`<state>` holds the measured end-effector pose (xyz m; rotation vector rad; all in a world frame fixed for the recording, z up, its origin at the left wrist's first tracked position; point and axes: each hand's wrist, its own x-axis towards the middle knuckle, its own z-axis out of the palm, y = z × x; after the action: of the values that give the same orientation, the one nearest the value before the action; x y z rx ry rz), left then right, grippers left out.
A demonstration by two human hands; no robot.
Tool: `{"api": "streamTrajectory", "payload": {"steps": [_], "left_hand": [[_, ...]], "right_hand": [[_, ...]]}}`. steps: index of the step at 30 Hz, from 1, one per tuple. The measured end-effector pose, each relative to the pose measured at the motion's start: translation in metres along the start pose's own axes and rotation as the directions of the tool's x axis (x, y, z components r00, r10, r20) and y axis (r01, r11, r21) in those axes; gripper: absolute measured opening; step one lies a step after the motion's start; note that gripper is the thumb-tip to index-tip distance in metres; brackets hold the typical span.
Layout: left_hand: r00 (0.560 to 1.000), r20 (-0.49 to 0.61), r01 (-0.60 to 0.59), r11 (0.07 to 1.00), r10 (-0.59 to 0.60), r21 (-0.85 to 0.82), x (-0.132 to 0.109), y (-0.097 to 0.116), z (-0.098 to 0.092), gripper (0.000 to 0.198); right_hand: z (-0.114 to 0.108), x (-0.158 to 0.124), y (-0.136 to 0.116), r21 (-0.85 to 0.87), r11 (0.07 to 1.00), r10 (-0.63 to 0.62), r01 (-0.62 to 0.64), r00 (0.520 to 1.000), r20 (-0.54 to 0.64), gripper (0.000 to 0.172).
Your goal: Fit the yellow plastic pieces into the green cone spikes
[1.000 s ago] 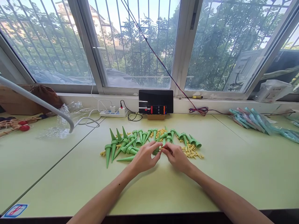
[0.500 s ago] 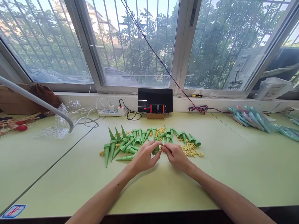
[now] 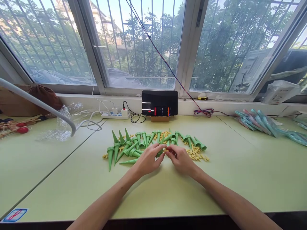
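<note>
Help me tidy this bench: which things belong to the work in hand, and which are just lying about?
Apparently in use:
- green spikes
- loose yellow pieces
- yellow piece between left hand and right hand

Apparently just lying about:
- yellow-black tool
- teal bagged items
- crumpled clear plastic

The left hand and the right hand are both bare, with slim fingers; the left forearm and the right forearm are bare too, slender near the hands and broadening toward the lower edge of the view, where they are cut off. One small round spot marks the left forearm, a little way behind the hand; finer detail at the fingertips is too small to make out.
</note>
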<state>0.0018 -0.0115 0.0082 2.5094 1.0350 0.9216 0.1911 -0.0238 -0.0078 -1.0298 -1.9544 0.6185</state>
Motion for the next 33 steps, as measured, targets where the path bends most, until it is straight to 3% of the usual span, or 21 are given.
{"api": "streamTrajectory", "payload": {"steps": [26,33], "left_hand": [[1.0,-0.029,-0.011,0.999,0.01,-0.036,-0.001,0.0013,0.0038,0.031],[0.997,-0.034,0.068,0.989,-0.073,-0.128,0.001,0.0002,0.0026,0.028]], "right_hand": [[0.0027,-0.0007,0.006,-0.107,0.994,0.001,-0.003,1.0,-0.011,0.034],[0.0026,0.0009,0.0033,-0.049,0.998,0.026,-0.026,1.0,-0.001,0.038]]}}
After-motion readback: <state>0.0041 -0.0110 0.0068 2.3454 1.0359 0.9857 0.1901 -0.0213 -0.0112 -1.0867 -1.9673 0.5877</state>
